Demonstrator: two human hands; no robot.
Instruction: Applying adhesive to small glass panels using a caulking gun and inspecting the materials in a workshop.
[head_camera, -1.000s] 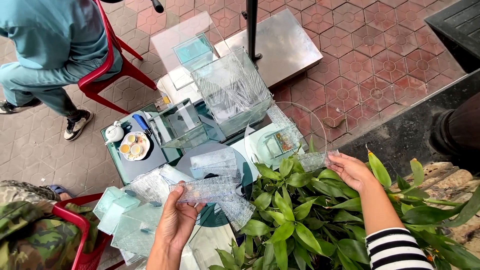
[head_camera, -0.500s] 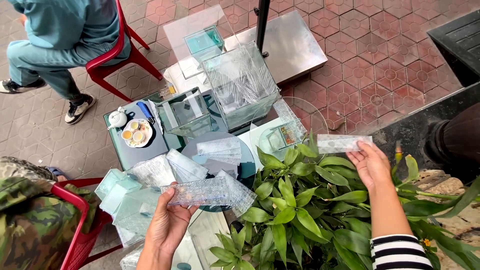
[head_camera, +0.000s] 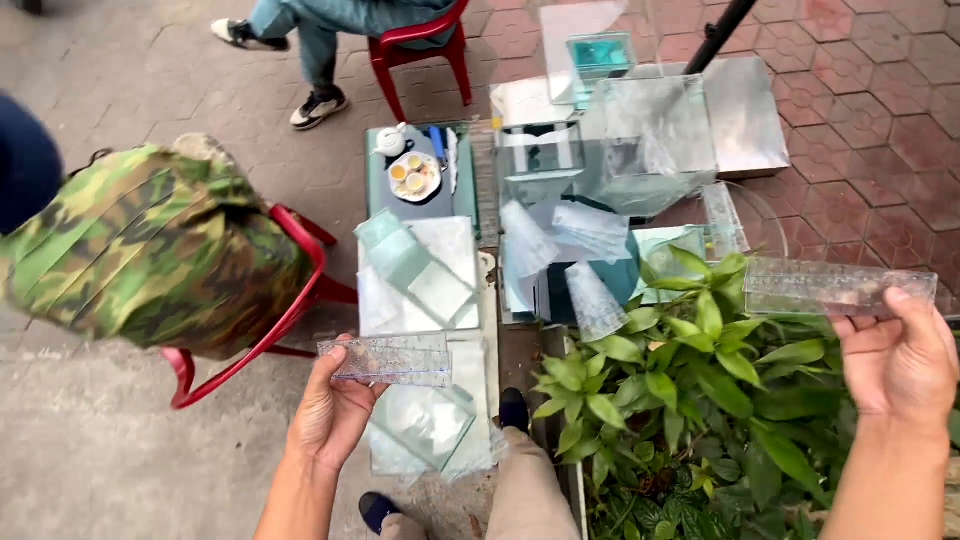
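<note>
My left hand (head_camera: 335, 410) grips a short strip of textured clear glass (head_camera: 388, 360) held flat above stacked glass pieces (head_camera: 425, 425). My right hand (head_camera: 900, 355) holds a longer strip of patterned clear glass (head_camera: 838, 286) by its lower edge, out over a leafy green plant (head_camera: 690, 390). The two strips are well apart, one at each side of the view. Both arms come up from the bottom edge.
A low table (head_camera: 420, 195) carries several glass sheets, a glass tank (head_camera: 640, 150), a teapot and a plate of cups (head_camera: 414, 177). A camouflage-clad person (head_camera: 140, 245) sits on a red chair (head_camera: 290, 310) at left. Another person sits on a red chair (head_camera: 420, 45) further off.
The hands have drawn apart: the left one with its short strip moved down and left, the right one carried the long strip further right. The view tilted toward the table and seated person.
</note>
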